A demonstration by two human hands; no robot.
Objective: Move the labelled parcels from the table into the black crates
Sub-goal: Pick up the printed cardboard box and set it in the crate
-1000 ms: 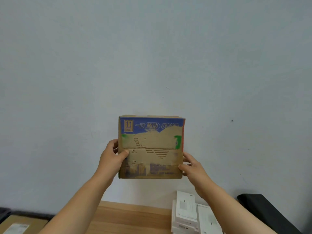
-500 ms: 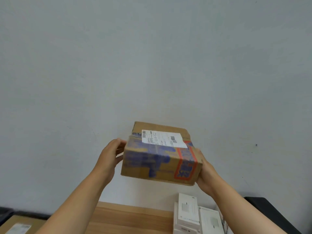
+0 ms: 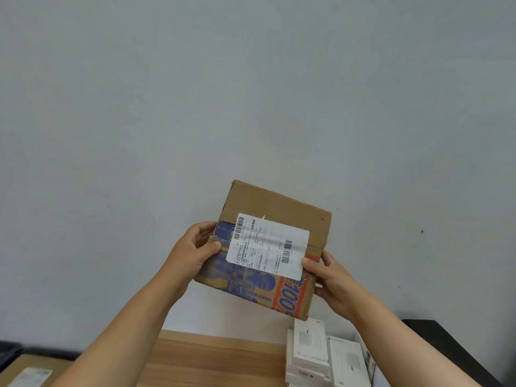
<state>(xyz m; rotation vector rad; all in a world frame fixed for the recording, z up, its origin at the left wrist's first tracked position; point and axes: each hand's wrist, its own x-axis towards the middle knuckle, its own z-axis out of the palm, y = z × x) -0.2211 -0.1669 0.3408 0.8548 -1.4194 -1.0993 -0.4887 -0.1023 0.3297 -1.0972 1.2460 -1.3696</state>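
Left hand (image 3: 195, 254) & right hand (image 3: 331, 280) each grip a side of cardboard parcel (image 3: 275, 219), label (image 3: 268, 247) facing up, above tabletop (image 3: 212, 358).

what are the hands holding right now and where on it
Both hold one cardboard box in the air: left hand grips its left edge, right hand its right edge, thumb by the white label.

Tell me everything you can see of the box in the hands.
The box is worn brown cardboard with blue and orange print, held tilted above the table before the wall. A white barcoded label faces the camera. The left hand and right hand grip opposite sides, thumbs on the face.
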